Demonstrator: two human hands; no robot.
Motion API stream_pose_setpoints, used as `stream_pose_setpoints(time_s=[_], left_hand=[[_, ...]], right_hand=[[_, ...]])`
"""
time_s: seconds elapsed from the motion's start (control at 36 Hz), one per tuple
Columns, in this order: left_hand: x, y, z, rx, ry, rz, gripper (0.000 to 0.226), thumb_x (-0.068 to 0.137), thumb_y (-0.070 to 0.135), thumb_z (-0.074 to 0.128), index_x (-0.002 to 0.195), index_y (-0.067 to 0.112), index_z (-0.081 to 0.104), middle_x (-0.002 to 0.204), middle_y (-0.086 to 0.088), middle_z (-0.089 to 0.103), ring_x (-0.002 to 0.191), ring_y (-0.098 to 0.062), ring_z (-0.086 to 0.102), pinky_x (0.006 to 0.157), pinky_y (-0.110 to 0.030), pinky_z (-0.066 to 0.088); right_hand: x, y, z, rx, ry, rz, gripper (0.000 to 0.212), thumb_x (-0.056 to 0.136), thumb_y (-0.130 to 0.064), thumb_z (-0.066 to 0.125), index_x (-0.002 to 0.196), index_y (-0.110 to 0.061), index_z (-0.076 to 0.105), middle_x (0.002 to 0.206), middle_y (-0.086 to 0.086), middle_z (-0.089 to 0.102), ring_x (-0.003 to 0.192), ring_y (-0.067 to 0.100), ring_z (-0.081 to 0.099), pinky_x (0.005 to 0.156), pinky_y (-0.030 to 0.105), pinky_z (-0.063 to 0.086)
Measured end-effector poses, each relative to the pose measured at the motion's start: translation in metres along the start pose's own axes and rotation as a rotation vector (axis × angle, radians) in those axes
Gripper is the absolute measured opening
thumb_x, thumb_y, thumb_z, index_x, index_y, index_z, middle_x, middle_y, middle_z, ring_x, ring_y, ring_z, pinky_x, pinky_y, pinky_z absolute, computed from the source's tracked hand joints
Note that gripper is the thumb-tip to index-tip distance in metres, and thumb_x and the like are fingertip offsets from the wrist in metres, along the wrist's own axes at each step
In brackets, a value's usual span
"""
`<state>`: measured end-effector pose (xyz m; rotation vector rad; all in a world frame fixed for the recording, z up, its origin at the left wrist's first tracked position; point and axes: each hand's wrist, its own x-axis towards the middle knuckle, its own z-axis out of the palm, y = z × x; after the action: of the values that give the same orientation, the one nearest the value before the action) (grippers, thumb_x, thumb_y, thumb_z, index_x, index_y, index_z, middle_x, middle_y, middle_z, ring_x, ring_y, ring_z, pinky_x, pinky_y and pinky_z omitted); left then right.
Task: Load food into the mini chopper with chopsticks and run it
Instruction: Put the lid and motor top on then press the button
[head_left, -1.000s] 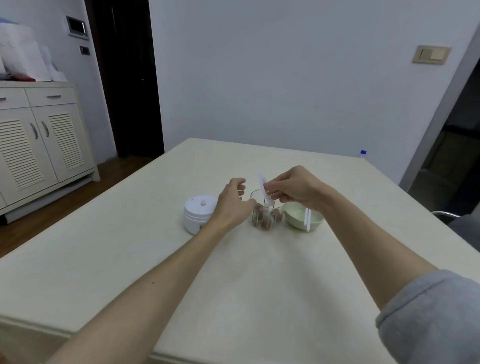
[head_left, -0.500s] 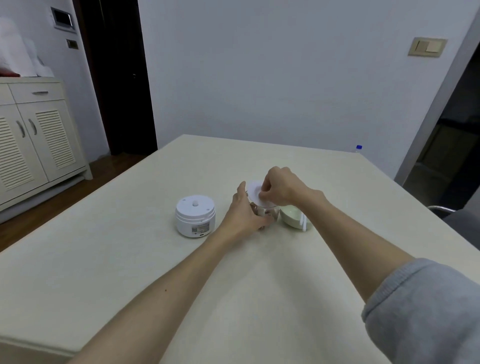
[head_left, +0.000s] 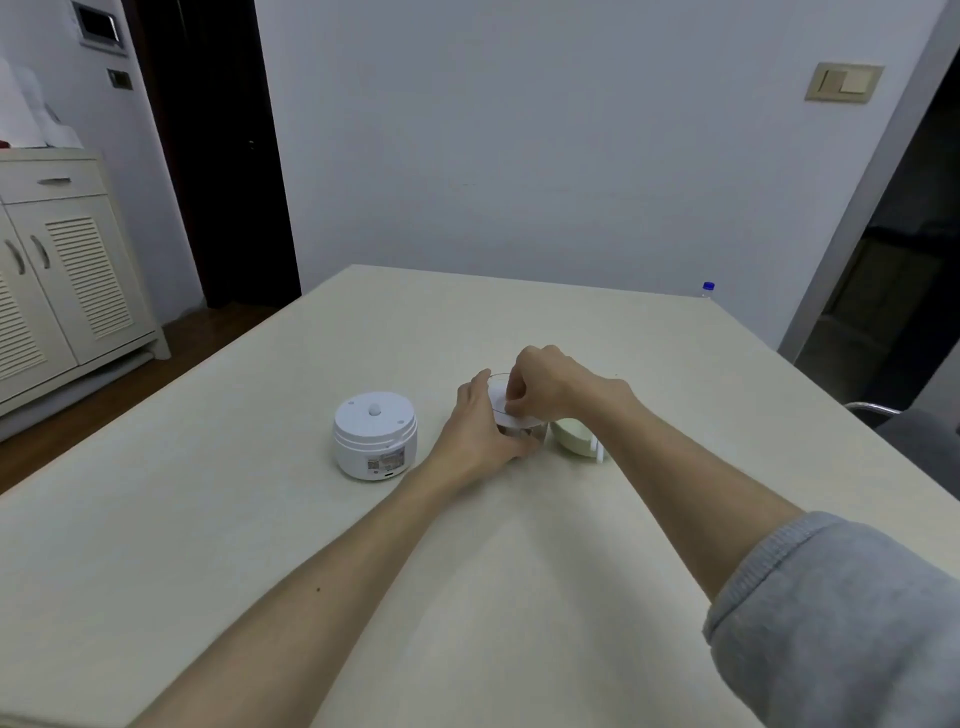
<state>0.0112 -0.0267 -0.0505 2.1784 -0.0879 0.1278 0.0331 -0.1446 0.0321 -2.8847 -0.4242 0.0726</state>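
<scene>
The right hand (head_left: 540, 387) pinches a thin white lid (head_left: 501, 410) with its fingertips and presses it flat on the rim of the small clear cup (head_left: 519, 434); the left hand (head_left: 480, 431) is wrapped around the side of this same cup and holds it firm against the table (head_left: 467, 571); so both hands are closed on the chopper cup, one on its cover and one on its wall. Inside the cup something brown shows under the lid, but the fingers hide most of it, so I cannot tell how full it is. Just beside the cup, on the right, stands a pale green bowl (head_left: 569, 436) with white chopsticks (head_left: 597, 449) resting across its edge; on the left, a little apart, the round white motor unit (head_left: 375, 434) sits alone on the table. I judge that the loading is finished and the step in hand is sealing the cup; the next move, I think, calls for seating the lid evenly, then freeing one hand to fetch the motor unit, placing it on top of the lid and pressing down to run it.
</scene>
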Motion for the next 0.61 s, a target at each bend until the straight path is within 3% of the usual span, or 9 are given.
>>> stream_pose_setpoints(time_s=[0.14, 0.44, 0.53, 0.58, 0.61], left_hand=[[0.002, 0.004, -0.001, 0.058, -0.008, -0.005, 0.106, 0.075, 0.030, 0.079, 0.157, 0.018, 0.011, 0.156, -0.001, 0.023, 0.131, -0.021, 0.043, 0.095, -0.033, 0.044], [0.001, 0.005, -0.008, 0.106, -0.009, -0.009, 0.109, 0.072, 0.032, 0.079, 0.157, 0.017, 0.012, 0.159, 0.000, 0.019, 0.136, -0.019, 0.037, 0.088, -0.025, 0.036], [0.002, 0.009, -0.012, 0.120, -0.001, 0.011, 0.109, 0.074, 0.034, 0.078, 0.157, 0.017, 0.010, 0.160, 0.000, 0.015, 0.143, -0.019, 0.029, 0.097, -0.027, 0.037], [0.002, 0.015, -0.016, 0.110, 0.009, 0.037, 0.103, 0.078, 0.035, 0.074, 0.157, 0.016, 0.011, 0.161, 0.000, 0.015, 0.146, -0.018, 0.025, 0.108, -0.031, 0.034], [0.003, 0.018, -0.019, 0.101, 0.020, 0.051, 0.098, 0.081, 0.035, 0.071, 0.157, 0.016, 0.012, 0.161, 0.001, 0.015, 0.146, -0.018, 0.024, 0.108, -0.031, 0.032]], right_hand=[[0.001, 0.002, -0.006, 0.013, -0.034, -0.004, 0.020, 0.087, -0.022, 0.067, 0.105, -0.021, 0.076, 0.112, 0.005, 0.064, 0.103, 0.026, 0.064, 0.093, 0.046, 0.055], [0.002, 0.001, -0.003, 0.035, -0.026, 0.019, 0.016, 0.086, -0.022, 0.070, 0.101, -0.016, 0.072, 0.108, 0.007, 0.064, 0.102, 0.028, 0.064, 0.093, 0.045, 0.055], [0.002, 0.002, -0.005, 0.114, 0.016, 0.033, 0.007, 0.086, -0.012, 0.059, 0.082, -0.016, 0.064, 0.093, 0.010, 0.058, 0.089, 0.032, 0.057, 0.075, 0.038, 0.053], [0.004, 0.001, -0.008, 0.223, 0.093, 0.059, 0.022, 0.085, -0.005, 0.050, 0.066, -0.015, 0.054, 0.086, 0.012, 0.054, 0.079, 0.030, 0.046, 0.061, 0.029, 0.041], [0.005, -0.001, -0.010, 0.294, 0.128, 0.077, 0.023, 0.086, -0.005, 0.048, 0.067, -0.009, 0.059, 0.087, 0.016, 0.059, 0.076, 0.031, 0.047, 0.060, 0.028, 0.039]])
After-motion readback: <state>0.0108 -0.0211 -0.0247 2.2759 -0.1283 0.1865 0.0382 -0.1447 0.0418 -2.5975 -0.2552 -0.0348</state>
